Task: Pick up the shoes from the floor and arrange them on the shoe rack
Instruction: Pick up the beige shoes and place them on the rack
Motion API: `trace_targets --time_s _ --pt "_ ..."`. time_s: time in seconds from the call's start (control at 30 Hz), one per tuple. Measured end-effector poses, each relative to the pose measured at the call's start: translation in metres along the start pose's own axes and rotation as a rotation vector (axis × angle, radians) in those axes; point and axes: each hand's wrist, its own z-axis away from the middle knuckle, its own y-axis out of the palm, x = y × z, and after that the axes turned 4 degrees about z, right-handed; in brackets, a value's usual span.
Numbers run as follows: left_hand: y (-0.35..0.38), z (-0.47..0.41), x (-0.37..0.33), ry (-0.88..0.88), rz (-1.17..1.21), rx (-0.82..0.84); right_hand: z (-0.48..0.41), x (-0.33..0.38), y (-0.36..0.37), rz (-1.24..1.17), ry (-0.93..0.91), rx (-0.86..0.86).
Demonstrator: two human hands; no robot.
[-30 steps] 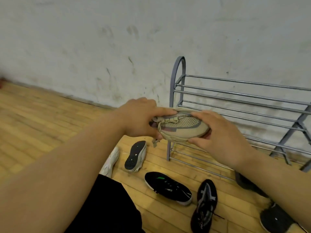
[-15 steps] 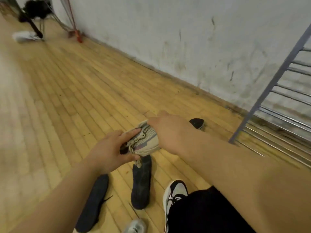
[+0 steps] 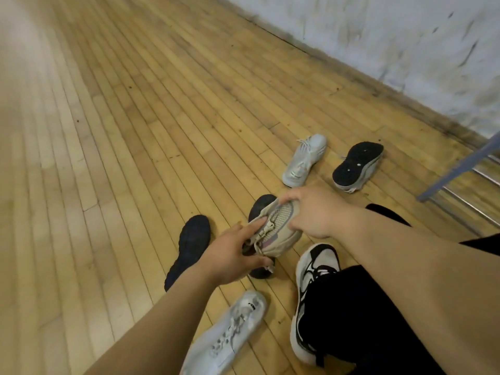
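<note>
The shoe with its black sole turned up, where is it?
In the head view, upper right: the sole-up shoe lies on the floor between the silver shoe and the grey leg of the shoe rack.

Left hand and right hand hold a beige shoe above the floor.

No legible text, brand, number anywhere. Small dark mark on silver shoe tongue, 6 o'clock: too blurred to read.
</note>
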Motion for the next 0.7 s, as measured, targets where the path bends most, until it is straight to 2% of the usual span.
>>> trace_targets --time_s 0.37,0.53,0.7 --pt "0.024 -0.003 0.008 -0.038 0.196 -0.007 -0.013 0.005 0.007 0.047 -0.012 -0.015" --pt "0.029 -0.011 -0.003 -0.017 0.217 0.005 -0.009 -0.002 -0.001 0.095 0.017 -0.059" --pt "0.037 -0.018 0.002 -0.024 0.131 0.013 -0.003 -0.002 -0.003 0.105 0.04 -0.107"
